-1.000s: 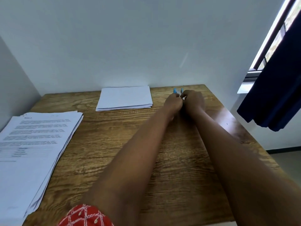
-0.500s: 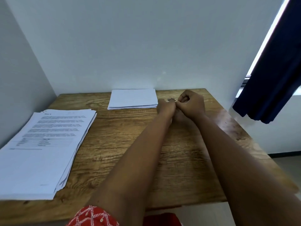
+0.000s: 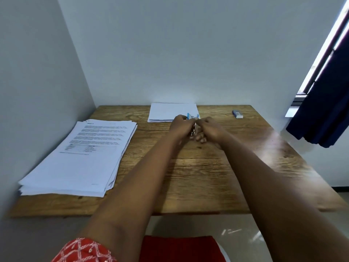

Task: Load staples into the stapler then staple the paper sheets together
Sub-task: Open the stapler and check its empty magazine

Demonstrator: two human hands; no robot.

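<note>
stapler (image 3: pixel 192 118), blue and metal, gripped between left hand (image 3: pixel 182 125) and right hand (image 3: pixel 209 130), fingers of both curled round it, above wooden table (image 3: pixel 198 167), just before far paper stack (image 3: pixel 170 111).

Two bare hands meet over a wooden table (image 3: pixel 198 176), the left hand (image 3: pixel 182 125) and right hand (image 3: pixel 209 130) both gripping a small blue stapler (image 3: pixel 192 118). A printed paper stack (image 3: pixel 79 157) lies left, blank sheets (image 3: pixel 170 111) at the back, and a small staple box (image 3: pixel 237 114) far right.
</note>
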